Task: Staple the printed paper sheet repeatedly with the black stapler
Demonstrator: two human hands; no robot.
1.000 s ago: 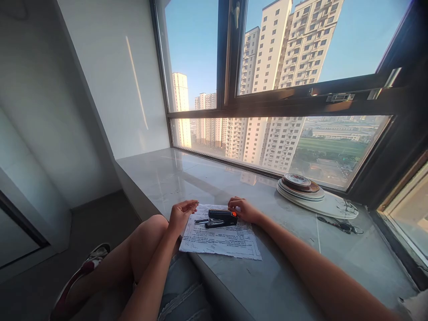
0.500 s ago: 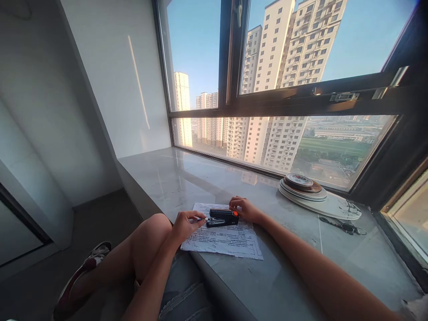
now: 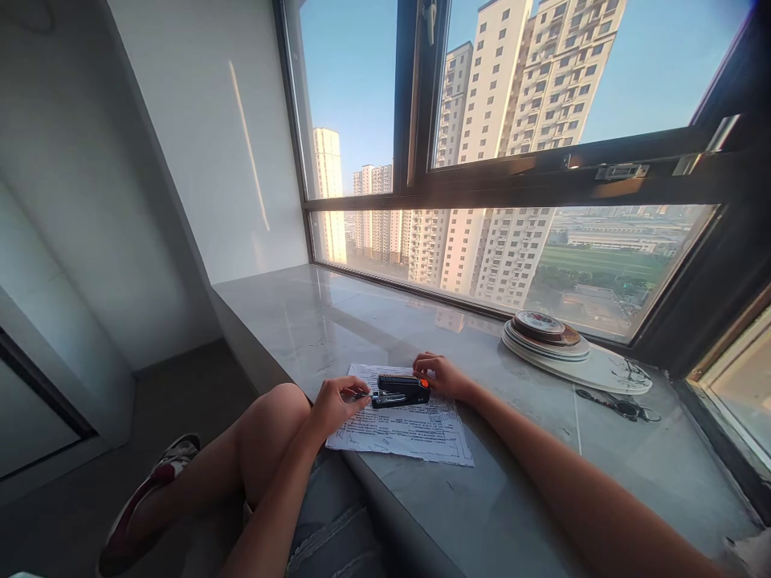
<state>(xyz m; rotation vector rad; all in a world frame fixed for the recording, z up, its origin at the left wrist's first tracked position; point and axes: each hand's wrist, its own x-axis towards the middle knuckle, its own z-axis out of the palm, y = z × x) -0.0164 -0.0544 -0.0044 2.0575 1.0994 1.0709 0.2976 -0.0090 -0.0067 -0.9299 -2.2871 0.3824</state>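
A black stapler (image 3: 401, 391) with an orange-red patch at its right end lies on printed paper sheets (image 3: 397, 437). Its top arm is raised from the base at the left, showing a metal strip inside. My right hand (image 3: 438, 375) has its fingers curled round the stapler's right end. At the opposite end, my left hand (image 3: 338, 403) is closed in a pinch. A small, thin, dark piece sticks out from its fingertips near the stapler's mouth; I cannot make out what it is.
The sheets rest on a grey stone window ledge (image 3: 511, 498). To the right are stacked round plates or boards (image 3: 545, 341) and a bunch of keys (image 3: 623, 407). A dark-framed window (image 3: 542, 193) runs along the back. My bent knee (image 3: 280, 409) is against the ledge's front edge.
Almost nothing differs. My left fingers have shifted very slightly around the small piece; the stapler, the sheets and my right hand stay in place.
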